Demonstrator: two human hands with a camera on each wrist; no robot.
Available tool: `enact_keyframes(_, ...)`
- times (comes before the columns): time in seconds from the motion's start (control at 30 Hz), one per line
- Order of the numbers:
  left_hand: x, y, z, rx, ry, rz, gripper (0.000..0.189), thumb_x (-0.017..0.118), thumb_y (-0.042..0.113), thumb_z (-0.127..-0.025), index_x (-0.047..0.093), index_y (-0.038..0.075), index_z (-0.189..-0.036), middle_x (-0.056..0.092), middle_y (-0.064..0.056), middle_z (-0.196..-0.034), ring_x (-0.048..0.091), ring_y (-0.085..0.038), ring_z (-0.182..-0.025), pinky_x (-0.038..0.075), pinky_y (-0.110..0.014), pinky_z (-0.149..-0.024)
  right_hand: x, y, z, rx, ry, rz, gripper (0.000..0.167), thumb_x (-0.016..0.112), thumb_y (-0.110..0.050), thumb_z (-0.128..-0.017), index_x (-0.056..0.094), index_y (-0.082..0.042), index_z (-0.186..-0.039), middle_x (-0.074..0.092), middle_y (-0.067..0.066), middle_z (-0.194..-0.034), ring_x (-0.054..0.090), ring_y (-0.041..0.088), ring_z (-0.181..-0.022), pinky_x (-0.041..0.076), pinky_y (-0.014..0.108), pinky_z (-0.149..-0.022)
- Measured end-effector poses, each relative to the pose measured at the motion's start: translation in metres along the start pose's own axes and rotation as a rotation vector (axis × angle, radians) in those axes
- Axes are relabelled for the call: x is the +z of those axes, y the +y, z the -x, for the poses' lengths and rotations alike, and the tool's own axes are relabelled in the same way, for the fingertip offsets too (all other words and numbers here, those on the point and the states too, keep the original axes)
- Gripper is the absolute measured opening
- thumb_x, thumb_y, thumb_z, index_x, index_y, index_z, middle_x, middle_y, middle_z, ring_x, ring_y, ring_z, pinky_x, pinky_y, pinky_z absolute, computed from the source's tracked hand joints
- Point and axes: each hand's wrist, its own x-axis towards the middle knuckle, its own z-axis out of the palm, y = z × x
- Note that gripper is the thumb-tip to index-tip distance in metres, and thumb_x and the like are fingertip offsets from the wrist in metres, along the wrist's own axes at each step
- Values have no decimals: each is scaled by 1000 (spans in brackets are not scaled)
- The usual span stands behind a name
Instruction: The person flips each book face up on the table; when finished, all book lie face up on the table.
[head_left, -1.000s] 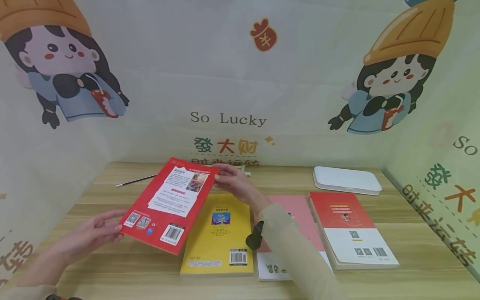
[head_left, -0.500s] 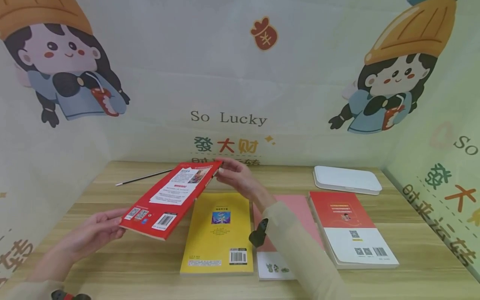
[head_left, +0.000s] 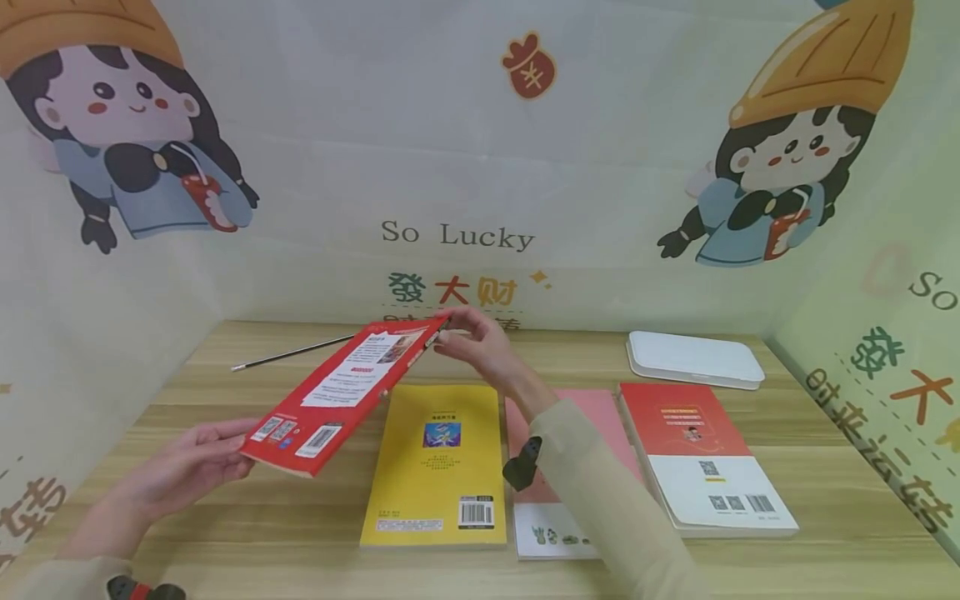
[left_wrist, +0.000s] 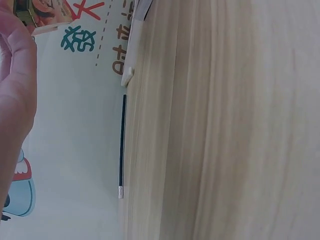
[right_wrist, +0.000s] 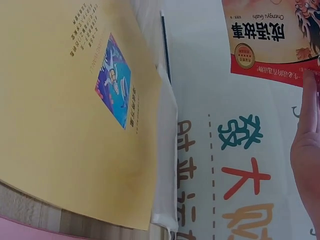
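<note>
Both hands hold a red book (head_left: 337, 400) tilted in the air, left of the yellow book (head_left: 438, 467). In the head view its back cover with barcode faces up; the right wrist view catches its illustrated front cover (right_wrist: 270, 37). My left hand (head_left: 191, 467) pinches the near left corner between thumb and fingers. At the far right corner, by the spine, my right hand (head_left: 480, 346) grips it with the thumb on the spine side. The yellow book lies flat on the table, back cover up, with its barcode toward me.
Right of the yellow book lie a pink-and-white book (head_left: 577, 442), partly under the right forearm, and a red-and-white book (head_left: 705, 458). A white case (head_left: 693, 360) sits at the back right. A dark pencil (head_left: 292, 353) lies at the back left, before a printed backdrop (head_left: 637, 208).
The red book has tipped to a steeper angle, its right side rising so that the spine shows. My right hand has moved slightly up and right; the left hand keeps its corner.
</note>
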Motion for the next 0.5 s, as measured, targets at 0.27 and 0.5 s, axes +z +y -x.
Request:
enact_keyframes(0.27,2,-1,2,79,156,-188,48,14,-3,-95,51,8,-123,56,-9,-112,55,-19,-96,43,-30,-87,-1,0,-1,-55,28,28,21,53,6,-84,49,3,-105,50,12,-97,58,26,-88,40,49,-86)
enact_keyframes(0.5,5,0,-2,183,284,-297,43,19,-1,-96,53,10,-121,59,-11,-107,56,-22,-98,43,-32,-86,1,-1,-1,-70,46,50,16,53,6,-84,50,-2,-97,51,10,-91,59,23,-85,41,47,-86)
